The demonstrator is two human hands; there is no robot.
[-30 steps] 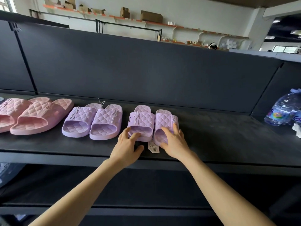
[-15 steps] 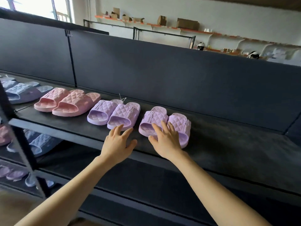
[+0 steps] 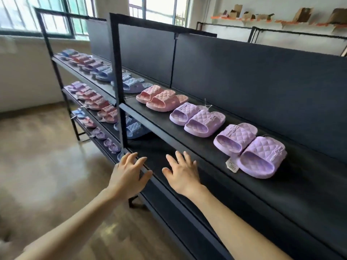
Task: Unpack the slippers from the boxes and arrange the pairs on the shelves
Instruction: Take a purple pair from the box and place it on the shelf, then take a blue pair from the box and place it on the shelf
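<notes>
A pair of quilted lilac slippers point(image 3: 249, 149) sits on the top shelf point(image 3: 293, 186) at the right, with a white paper tag at its toe. To its left stand a second lilac pair point(image 3: 197, 119) and a pink pair point(image 3: 161, 97). My left hand point(image 3: 129, 173) and my right hand point(image 3: 182, 173) hover with fingers spread and nothing in them, in front of the shelf edge, well left of and below the nearest lilac pair.
A black upright post point(image 3: 118, 77) of the rack stands just beyond my left hand. Blue slippers point(image 3: 131, 85) and several more pairs fill the shelves further left and below. Wooden floor point(image 3: 47, 156) lies to the left. No boxes are visible near me.
Both hands have come off the lilac pair and drawn back to the left, away from the shelf. The view has swung left, showing more of the rack and the floor.
</notes>
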